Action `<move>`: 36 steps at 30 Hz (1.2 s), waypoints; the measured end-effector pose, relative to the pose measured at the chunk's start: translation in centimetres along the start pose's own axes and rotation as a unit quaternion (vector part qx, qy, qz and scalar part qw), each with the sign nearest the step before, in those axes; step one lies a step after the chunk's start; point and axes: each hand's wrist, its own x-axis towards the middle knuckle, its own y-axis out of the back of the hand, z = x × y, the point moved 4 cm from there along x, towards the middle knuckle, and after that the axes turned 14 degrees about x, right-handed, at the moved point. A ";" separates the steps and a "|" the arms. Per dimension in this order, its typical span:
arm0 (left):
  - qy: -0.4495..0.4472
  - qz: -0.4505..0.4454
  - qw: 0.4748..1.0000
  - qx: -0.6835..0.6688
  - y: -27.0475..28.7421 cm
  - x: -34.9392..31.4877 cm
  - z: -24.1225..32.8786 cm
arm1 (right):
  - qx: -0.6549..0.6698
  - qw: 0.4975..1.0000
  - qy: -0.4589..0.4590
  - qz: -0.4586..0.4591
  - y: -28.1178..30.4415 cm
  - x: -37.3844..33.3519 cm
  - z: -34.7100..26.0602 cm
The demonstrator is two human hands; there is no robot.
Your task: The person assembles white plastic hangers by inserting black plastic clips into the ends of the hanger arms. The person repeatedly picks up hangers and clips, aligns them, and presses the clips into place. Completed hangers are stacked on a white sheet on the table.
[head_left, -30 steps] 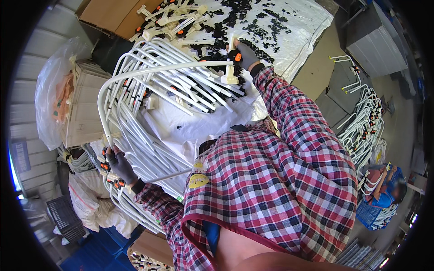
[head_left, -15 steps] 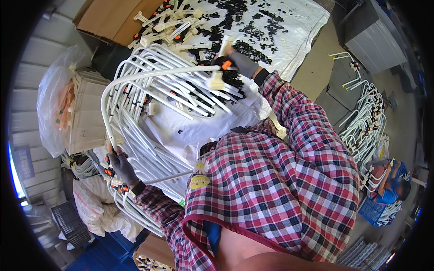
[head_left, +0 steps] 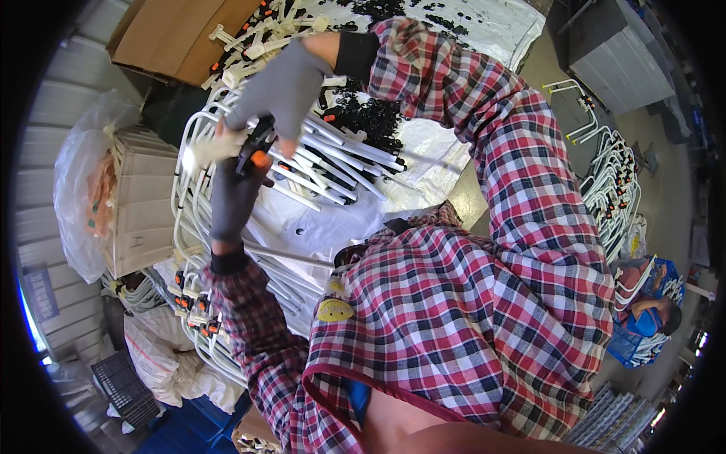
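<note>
My right hand (head_left: 283, 87), in a grey glove, reaches across the pile with its fingers bent down round a cream plastic fitting (head_left: 215, 149), which is smeared by motion. Just below it my left hand (head_left: 233, 198), also gloved, closes on a black clamp with an orange tab (head_left: 259, 159). Both hands meet at this clamp and hide much of it. A bent white tube was seen in my grip earlier; how it now runs is hidden. Beneath my hands lie many bent white tubes (head_left: 318, 155) with black-capped ends, on white sheeting (head_left: 318, 219).
Cream fittings (head_left: 276, 30) and small black rings (head_left: 367, 121) lie heaped at the far side. A cardboard box (head_left: 178, 34) stands far left, a bagged carton (head_left: 144, 197) at left. More tubes (head_left: 609, 181) lie on the floor at right, near another person (head_left: 646, 318).
My right hand has swung left, bringing the cream fitting and clamp to my left hand. My left hand has risen from the tube's lower bend and joined it.
</note>
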 end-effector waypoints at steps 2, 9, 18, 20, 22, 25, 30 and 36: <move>0.103 -0.031 0.989 0.099 -0.1 1.0 -1.6 | 0.157 0.985 -0.002 0.077 -0.2 -0.6 2.6; 0.027 0.115 0.982 -0.148 1.7 -2.1 -7.4 | 0.032 0.675 -0.553 0.486 -3.3 -23.9 24.5; 0.237 0.303 0.919 -0.089 5.4 -15.9 -15.0 | -0.124 0.651 -0.602 0.446 -20.1 -25.1 25.6; 0.295 0.332 0.890 -0.108 5.4 -18.4 -16.0 | -0.043 0.673 -0.513 0.531 -20.2 -22.7 24.2; 0.215 0.357 0.904 -0.099 5.4 -20.0 -15.9 | 0.040 0.701 -0.424 0.572 -20.5 -21.0 23.1; 0.263 0.349 0.893 -0.104 5.4 -21.5 -17.1 | 0.127 0.736 -0.378 0.547 -21.5 -20.0 22.5; 0.280 0.342 0.892 -0.096 5.8 -20.7 -18.8 | 0.126 0.804 -0.358 0.457 -21.9 -19.0 22.0; 0.236 0.348 0.901 -0.109 6.0 -18.9 -17.6 | 0.076 0.853 -0.279 0.434 -19.8 -18.0 18.8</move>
